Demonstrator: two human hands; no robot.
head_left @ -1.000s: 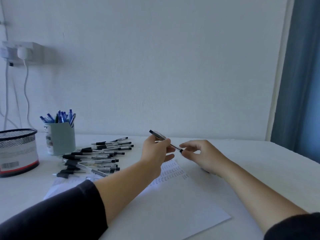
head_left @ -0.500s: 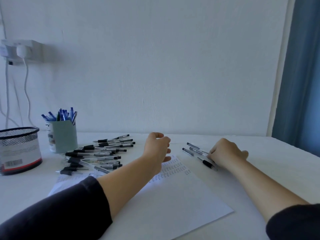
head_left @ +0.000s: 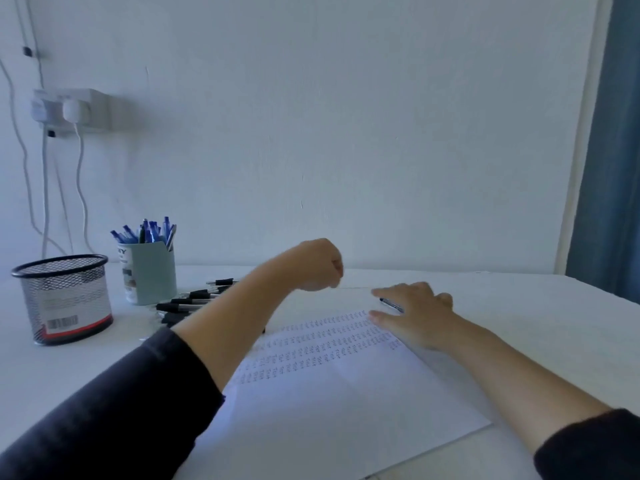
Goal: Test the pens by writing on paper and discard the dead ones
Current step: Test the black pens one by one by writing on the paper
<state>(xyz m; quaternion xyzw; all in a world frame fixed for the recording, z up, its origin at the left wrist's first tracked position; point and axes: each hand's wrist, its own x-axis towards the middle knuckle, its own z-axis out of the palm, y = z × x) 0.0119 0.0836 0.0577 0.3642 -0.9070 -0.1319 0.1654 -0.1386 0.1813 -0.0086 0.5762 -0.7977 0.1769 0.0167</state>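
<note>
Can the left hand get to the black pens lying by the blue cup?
Probably yes. The left hand hovers, fingers curled, holding nothing visible, just right of the black pens beside the pen cup; nothing stands between them.

A white wall point(head_left: 346, 116) fills most of the frame. At the upper left a white socket block point(head_left: 71, 107) is fixed to it, with a white plug point(head_left: 71, 110) in it and a white cable point(head_left: 80, 181) hanging down toward the bench point(head_left: 554, 323). Darker cables point(head_left: 20, 140) run beside it. A blue curtain point(head_left: 613, 150) hangs along the right edge.
</note>
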